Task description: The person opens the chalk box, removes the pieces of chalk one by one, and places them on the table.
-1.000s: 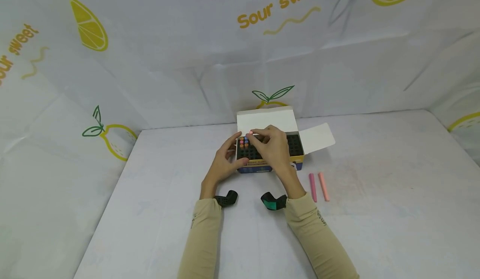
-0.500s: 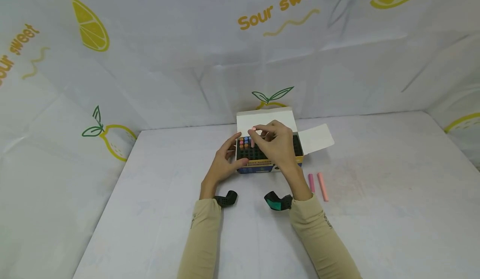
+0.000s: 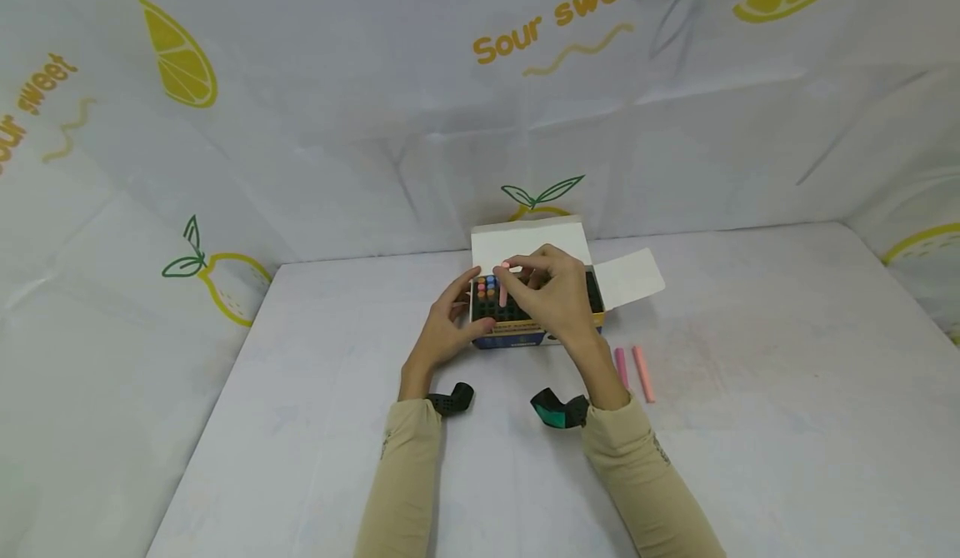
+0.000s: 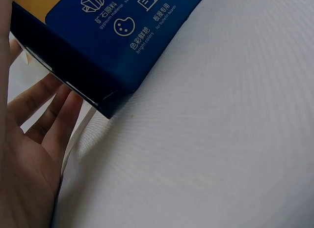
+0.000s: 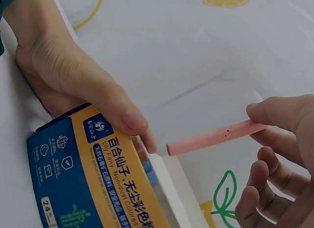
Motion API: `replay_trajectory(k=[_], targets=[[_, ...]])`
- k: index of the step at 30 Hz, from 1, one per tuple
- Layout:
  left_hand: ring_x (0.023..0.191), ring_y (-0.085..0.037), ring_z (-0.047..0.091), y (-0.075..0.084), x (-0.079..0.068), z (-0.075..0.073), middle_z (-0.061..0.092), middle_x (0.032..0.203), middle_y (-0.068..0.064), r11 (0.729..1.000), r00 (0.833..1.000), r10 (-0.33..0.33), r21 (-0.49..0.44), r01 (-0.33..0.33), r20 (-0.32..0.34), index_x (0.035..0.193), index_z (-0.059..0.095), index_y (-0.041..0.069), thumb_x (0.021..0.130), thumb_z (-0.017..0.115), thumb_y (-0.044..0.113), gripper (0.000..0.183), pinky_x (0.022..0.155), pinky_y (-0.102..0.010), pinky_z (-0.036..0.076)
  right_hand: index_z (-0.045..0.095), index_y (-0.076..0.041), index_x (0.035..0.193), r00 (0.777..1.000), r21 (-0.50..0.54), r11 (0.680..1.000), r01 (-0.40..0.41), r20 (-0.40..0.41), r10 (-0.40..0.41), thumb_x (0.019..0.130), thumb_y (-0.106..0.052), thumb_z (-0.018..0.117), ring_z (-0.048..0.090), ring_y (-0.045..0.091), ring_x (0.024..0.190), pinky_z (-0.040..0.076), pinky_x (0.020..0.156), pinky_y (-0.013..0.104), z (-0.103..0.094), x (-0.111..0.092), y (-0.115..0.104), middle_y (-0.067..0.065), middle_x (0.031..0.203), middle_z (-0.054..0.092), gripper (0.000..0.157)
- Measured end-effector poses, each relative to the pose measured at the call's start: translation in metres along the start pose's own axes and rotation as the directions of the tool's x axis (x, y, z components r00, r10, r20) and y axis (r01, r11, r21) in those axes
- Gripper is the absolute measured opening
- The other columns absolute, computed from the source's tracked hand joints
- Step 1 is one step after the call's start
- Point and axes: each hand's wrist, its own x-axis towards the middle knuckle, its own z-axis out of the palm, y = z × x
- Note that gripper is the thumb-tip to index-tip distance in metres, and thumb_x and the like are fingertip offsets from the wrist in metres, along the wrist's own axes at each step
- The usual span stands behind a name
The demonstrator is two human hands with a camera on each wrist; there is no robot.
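Note:
My right hand (image 3: 557, 298) pinches a pink chalk stick (image 5: 211, 138) near its top end between thumb and forefinger. The stick points down over the slots of the open chalk box (image 5: 93, 174), with its lower end close to my left thumb in the right wrist view. My left hand (image 3: 442, 333) grips the left end of the box, thumb at the front edge and fingers round the side. Inside the box, several orange, pink and blue chalk sticks (image 3: 482, 286) stand upright in the left slots of the black holder.
A magenta chalk stick (image 3: 621, 366), partly hidden by my right arm, and a salmon chalk stick (image 3: 643, 373) lie on the white table (image 3: 750, 425). The box's white side flap (image 3: 630, 279) sticks out right; its lid (image 3: 528, 240) stands up at the back.
My right hand has shifted slightly right, and the pink chalk stick has risen, its length now showing in front of the slots, then moved a little toward the front. My left hand stays on the box.

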Motion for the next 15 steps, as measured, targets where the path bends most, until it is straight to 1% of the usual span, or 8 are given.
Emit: replay_trajectory(k=[2,5,8,10,13,15], targets=[[0.128,-0.034,0.054,0.0,0.0,0.0,0.058,0.138,-0.019,1.0,1.0,-0.001,0.0,0.001,0.003,0.159,0.038,0.02,0.084,0.083,0.043,0.09,0.115,-0.055,0.043,0.081,0.002,0.098,1.0,-0.001,1.0,0.003,0.009,-0.003,0.087,-0.014,0.081,0.054,0.016,0.062,0.045,0.058,0.021,-0.003,-0.002,-0.004,0.014,0.08,0.064,0.02],[0.127,-0.03,0.054,-0.002,0.0,0.0,0.058,0.138,-0.015,1.0,1.0,-0.001,0.01,0.001,0.003,0.158,0.039,0.024,0.083,0.081,0.056,0.092,0.115,-0.052,0.044,0.081,0.001,0.098,0.999,-0.007,1.0,0.025,0.025,-0.025,0.087,-0.014,0.082,0.053,0.014,0.062,0.045,0.058,0.022,-0.01,-0.005,-0.01,0.013,0.079,0.064,0.019],[0.126,-0.026,0.055,-0.002,-0.001,-0.001,0.059,0.138,-0.012,1.0,1.0,0.002,0.027,-0.002,-0.002,0.158,0.038,0.027,0.079,0.075,0.07,0.097,0.115,-0.05,0.045,0.082,0.0,0.097,0.997,-0.022,0.998,0.066,0.046,-0.065,0.086,-0.013,0.082,0.051,0.011,0.06,0.045,0.057,0.022,-0.02,-0.01,-0.012,0.011,0.077,0.064,0.017],[0.126,-0.026,0.055,-0.002,-0.001,-0.001,0.058,0.138,-0.012,0.999,1.0,0.003,0.034,-0.002,-0.004,0.158,0.038,0.028,0.078,0.073,0.075,0.099,0.115,-0.05,0.045,0.082,0.0,0.095,0.994,-0.034,0.995,0.096,0.057,-0.093,0.086,-0.011,0.082,0.05,0.01,0.06,0.044,0.056,0.021,-0.03,-0.014,-0.012,0.01,0.075,0.063,0.014],[0.127,-0.029,0.054,0.0,-0.002,-0.001,0.057,0.14,-0.012,0.999,1.0,-0.006,0.031,0.006,0.0,0.158,0.038,0.029,0.078,0.074,0.073,0.098,0.115,-0.053,0.044,0.082,-0.001,0.094,0.989,-0.066,0.989,0.133,0.077,-0.128,0.084,-0.007,0.082,0.048,0.008,0.059,0.042,0.054,0.021,-0.045,-0.022,-0.009,0.007,0.072,0.061,0.011],[0.128,-0.031,0.054,0.002,-0.002,-0.001,0.055,0.142,-0.012,1.0,1.0,-0.016,0.026,0.016,0.006,0.158,0.038,0.031,0.08,0.077,0.067,0.094,0.116,-0.054,0.043,0.082,-0.001,0.094,0.987,-0.09,0.986,0.137,0.093,-0.129,0.084,-0.006,0.082,0.047,0.008,0.059,0.042,0.054,0.021,-0.055,-0.026,-0.006,0.006,0.071,0.06,0.011]])
